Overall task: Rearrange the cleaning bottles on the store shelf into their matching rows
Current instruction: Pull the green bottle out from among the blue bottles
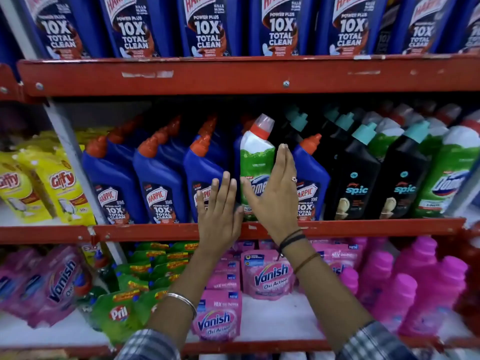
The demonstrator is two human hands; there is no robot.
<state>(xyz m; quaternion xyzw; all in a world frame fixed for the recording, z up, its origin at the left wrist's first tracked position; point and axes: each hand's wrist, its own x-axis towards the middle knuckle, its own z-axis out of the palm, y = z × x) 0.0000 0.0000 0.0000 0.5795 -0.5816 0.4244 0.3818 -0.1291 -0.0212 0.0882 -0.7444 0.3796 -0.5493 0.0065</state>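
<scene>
Green Domex bottle [255, 162] stands mid-frame on middle shelf [363, 227], wedged among blue Harpic bottles [158, 183]: wrong row. Its matching green row [452, 175] sits at right edge of frame, past black Spic bottles [358, 178]. Your right hand [275, 196] lies flat-fingered over its label, thumb spread, not yet clamped. Your left hand [219, 211] is open, just beside bottle's lower left, holding nothing, likely there to steady neighbours during lift-out.

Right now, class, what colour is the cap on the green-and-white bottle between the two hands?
Red with a grey tip, clearest in the head view.
</scene>
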